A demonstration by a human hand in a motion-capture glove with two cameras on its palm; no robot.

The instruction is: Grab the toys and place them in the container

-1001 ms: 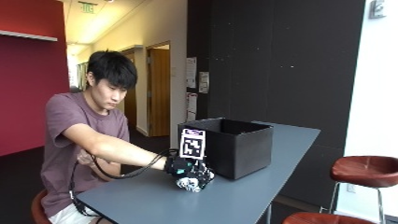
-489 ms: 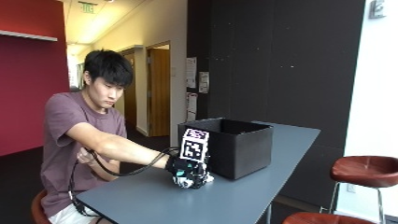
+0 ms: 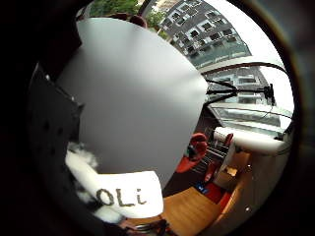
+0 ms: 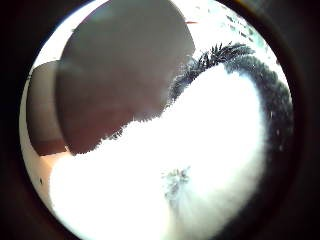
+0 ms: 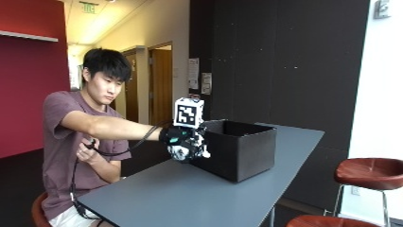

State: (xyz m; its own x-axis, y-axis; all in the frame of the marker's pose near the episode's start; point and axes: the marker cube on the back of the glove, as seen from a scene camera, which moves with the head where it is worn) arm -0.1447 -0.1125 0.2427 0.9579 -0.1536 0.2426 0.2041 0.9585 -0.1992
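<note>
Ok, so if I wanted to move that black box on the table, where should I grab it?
Probably the top rim of the black box: it stands upright with its top open, so fingers can hook over a thin wall from above. The wall facing the person is nearest, but the gloved hand there holds a plush toy, so free it first.

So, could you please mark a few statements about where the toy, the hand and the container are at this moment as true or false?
1. The gloved right hand holds a furry black-and-white toy above the table. True.
2. The toy already lies inside the black container. False: it is outside, beside the container's near corner.
3. The container has a lid on. False: its top is open.
4. The container stands on the grey table. True.
</note>
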